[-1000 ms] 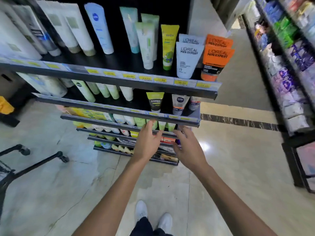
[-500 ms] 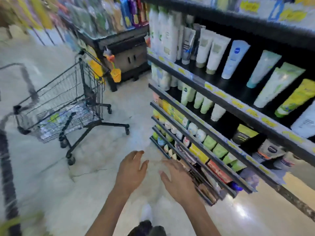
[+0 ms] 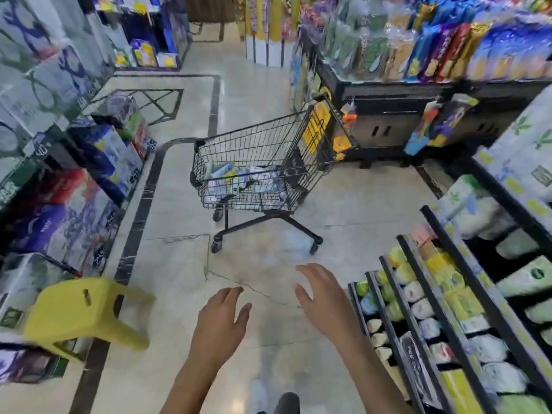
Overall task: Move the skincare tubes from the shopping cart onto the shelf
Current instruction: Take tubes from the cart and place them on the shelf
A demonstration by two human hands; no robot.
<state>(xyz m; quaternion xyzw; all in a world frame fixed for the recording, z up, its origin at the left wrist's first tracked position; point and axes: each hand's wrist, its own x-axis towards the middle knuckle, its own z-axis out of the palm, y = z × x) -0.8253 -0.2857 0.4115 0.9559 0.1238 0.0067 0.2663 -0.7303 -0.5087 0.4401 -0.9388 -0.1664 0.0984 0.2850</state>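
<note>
Ahead of both hands, well apart, stood the black wire shopping cart [image 3: 254,171] with pale skincare tubes [image 3: 239,180] inside. Left hand [image 3: 219,322] and right hand [image 3: 324,301] were empty, fingers loose. Judged step: returning for tubes; next needs reaching in.

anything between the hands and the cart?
Head view: only bare floor between both empty hands, left and right, and the shopping cart. Yellow stool stands off left.

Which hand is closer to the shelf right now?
The right hand: it hangs beside the shelf edge, fingers spread and holding nothing. The left hand is further out over the bare floor, also holding nothing.
</note>
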